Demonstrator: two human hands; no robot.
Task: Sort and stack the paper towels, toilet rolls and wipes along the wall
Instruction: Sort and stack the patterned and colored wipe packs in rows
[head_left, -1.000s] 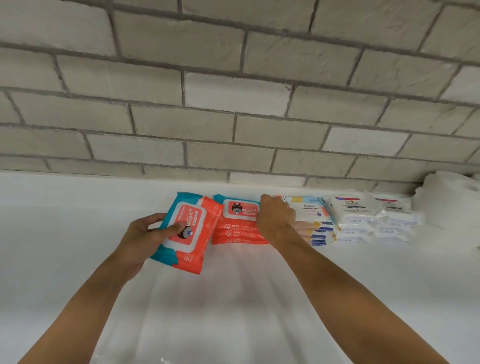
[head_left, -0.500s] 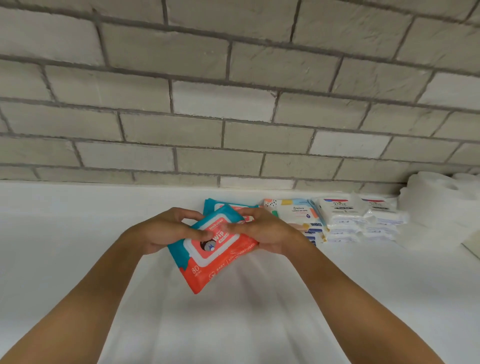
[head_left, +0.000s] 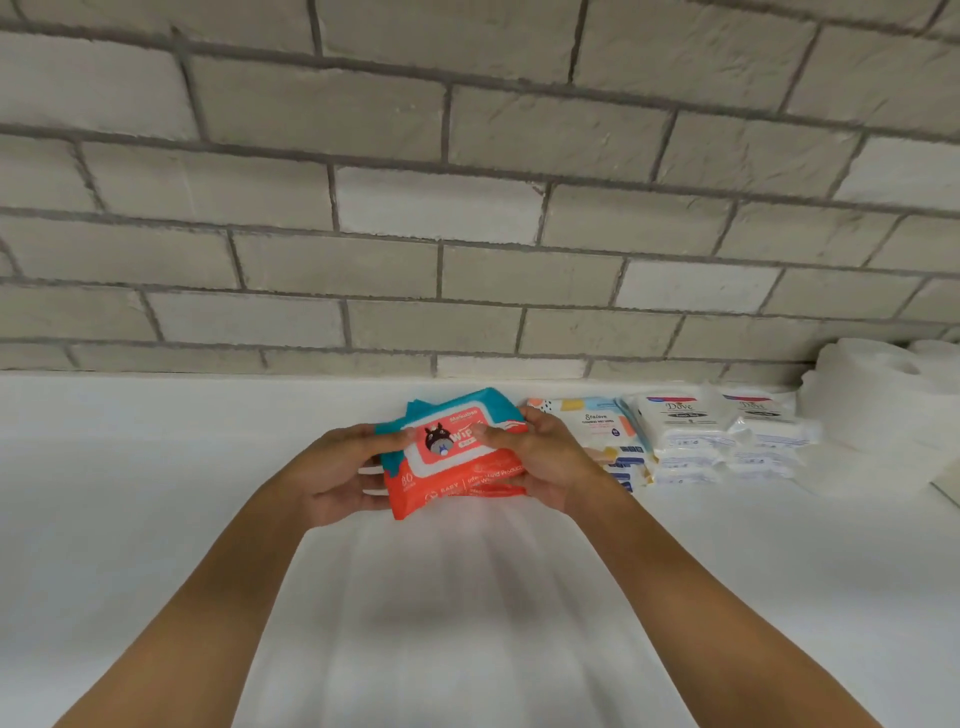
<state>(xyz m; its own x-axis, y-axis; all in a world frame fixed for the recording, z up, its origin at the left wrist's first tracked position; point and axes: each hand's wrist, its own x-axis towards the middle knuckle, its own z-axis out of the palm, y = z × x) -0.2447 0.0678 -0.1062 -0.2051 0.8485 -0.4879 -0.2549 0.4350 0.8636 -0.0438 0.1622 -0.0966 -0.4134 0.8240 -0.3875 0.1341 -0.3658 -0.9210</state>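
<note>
In the head view, the left hand (head_left: 343, 470) and the right hand (head_left: 540, 462) are close together, each clamped on one end of an orange and teal wipes pack (head_left: 452, 449), thumbs on top and fingers curled underneath. The pack sits level over a pile of matching packs (head_left: 470, 491), close to the brick wall (head_left: 467, 208). Whether it already rests on the pile or hangs just above it cannot be told.

Just beside the pile, to the right, stands a stack of patterned wipes (head_left: 597, 423). After it come two low stacks of white wipes (head_left: 680, 423), side by side. At the far right, white rolls (head_left: 872, 395) stand against the wall; whether they are toilet rolls or paper towels is not clear. Everything sits on a white surface (head_left: 156, 493).

Judging by this row, the sorting looks well advanced: the wipes are grouped by kind along the wall, and this pack seems to be going onto its own pile. What remains out of frame cannot be judged.
</note>
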